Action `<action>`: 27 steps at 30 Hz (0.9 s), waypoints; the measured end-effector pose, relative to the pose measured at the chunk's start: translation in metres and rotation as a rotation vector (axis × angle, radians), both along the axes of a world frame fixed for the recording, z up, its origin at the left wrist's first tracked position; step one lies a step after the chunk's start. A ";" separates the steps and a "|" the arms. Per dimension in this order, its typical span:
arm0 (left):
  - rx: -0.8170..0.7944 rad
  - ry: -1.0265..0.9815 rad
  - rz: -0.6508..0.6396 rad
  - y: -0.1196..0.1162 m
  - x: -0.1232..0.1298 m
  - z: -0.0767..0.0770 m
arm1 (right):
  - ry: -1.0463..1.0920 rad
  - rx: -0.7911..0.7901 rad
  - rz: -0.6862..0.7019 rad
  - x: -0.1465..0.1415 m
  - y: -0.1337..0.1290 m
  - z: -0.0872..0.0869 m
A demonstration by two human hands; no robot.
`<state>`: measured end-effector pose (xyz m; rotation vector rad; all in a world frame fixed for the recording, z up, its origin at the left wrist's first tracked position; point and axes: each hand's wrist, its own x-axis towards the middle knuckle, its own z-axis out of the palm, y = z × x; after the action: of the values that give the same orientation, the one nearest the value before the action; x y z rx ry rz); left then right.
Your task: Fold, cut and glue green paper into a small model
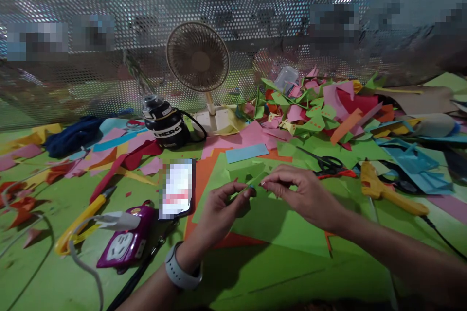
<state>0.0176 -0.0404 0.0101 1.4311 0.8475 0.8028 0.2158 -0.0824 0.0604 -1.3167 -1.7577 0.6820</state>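
Near the middle, my left hand pinches a small green paper piece between thumb and fingers, with a tiny bluish bit at the fingertips. To its right, my right hand has thumb and fingers pressed together close to the piece's other end; what lies between them is too small to name. The hands are slightly apart. Both are over a green sheet lying on orange paper. A light blue paper strip lies just beyond them.
A phone, purple power bank and yellow cutter lie left. Black scissors and a yellow glue gun lie right. Behind are a black bottle, a fan and heaped paper scraps.
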 end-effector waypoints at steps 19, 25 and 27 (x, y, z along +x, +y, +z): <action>0.749 0.178 -0.014 0.000 -0.003 -0.001 | 0.102 0.019 -0.018 -0.007 -0.001 -0.026; 0.790 0.164 -0.018 0.001 -0.002 -0.004 | 0.084 -0.013 0.004 -0.005 0.000 -0.026; 0.818 0.158 -0.019 0.001 -0.002 -0.004 | 0.089 -0.008 0.019 -0.004 0.000 -0.026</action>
<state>0.0154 -0.0390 0.0058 2.2369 0.6369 1.0975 0.2117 -0.0829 0.0345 -1.2575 -1.6998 0.7476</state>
